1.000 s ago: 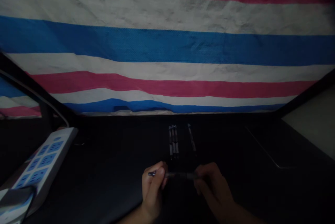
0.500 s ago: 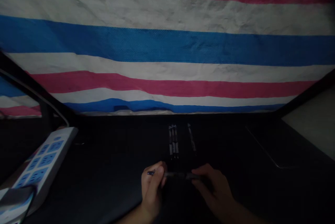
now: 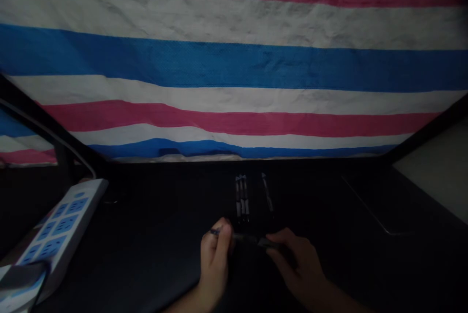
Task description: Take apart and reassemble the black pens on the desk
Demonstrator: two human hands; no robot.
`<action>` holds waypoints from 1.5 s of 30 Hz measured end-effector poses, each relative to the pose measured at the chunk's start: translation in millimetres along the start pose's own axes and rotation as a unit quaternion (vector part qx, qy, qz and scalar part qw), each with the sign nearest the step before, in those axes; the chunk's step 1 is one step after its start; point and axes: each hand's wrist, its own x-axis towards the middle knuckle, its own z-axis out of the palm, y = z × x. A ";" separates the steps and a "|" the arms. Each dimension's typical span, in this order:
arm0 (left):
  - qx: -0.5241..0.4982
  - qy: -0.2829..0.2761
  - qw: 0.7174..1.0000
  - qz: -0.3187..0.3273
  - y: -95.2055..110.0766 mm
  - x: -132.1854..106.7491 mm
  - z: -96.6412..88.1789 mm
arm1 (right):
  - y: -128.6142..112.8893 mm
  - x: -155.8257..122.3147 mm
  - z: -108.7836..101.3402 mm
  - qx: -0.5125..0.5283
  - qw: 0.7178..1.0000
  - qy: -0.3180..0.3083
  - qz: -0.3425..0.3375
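Between my two hands a dark pen (image 3: 245, 238) is held roughly level, its right end slightly lower. My left hand (image 3: 217, 249) is closed round its left part, and a short tip pokes out beyond the thumb. Thumb and fingers of my right hand (image 3: 294, 257) pinch the other end. Whether the pen is in one piece or two is too dark to tell. Just beyond my hands, several similar pens (image 3: 242, 198) lie side by side on the dark table (image 3: 153, 235). One more pen (image 3: 268, 192) lies apart from them on the right, at a slight slant.
A white power strip with blue socket faces (image 3: 60, 230) stands at the left, a dark plug or adapter (image 3: 24, 276) on its near end. Striped plastic sheeting (image 3: 234, 64) hangs behind the table. A dark flat panel (image 3: 380, 201) lies at the right.
My left hand has risen a little with its end of the pen, so the pen now tilts down to the right. My right hand has barely moved, and the lying pens are unchanged.
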 end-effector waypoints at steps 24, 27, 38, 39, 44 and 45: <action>-0.034 0.018 0.999 0.022 18.8 43.3 -3.7 | -16.2 16.8 -2.1 0.070 0.982 -0.165 0.061; -0.005 -0.018 0.999 0.026 15.4 48.8 -6.5 | -14.6 16.3 -1.1 0.056 0.981 -0.171 0.066; 0.013 -0.043 0.999 0.010 11.2 54.6 -7.7 | -14.7 19.4 -1.7 0.044 0.981 -0.174 0.068; 0.011 -0.041 0.999 0.008 10.9 54.7 -7.7 | -14.5 19.9 -1.6 0.047 0.981 -0.176 0.070; -0.007 -0.027 1.000 0.005 9.7 54.5 -8.4 | -14.0 20.3 -1.1 0.051 0.981 -0.175 0.072; -0.009 -0.023 1.000 0.005 9.7 54.2 -8.5 | -13.9 19.9 -1.1 0.050 0.981 -0.175 0.072</action>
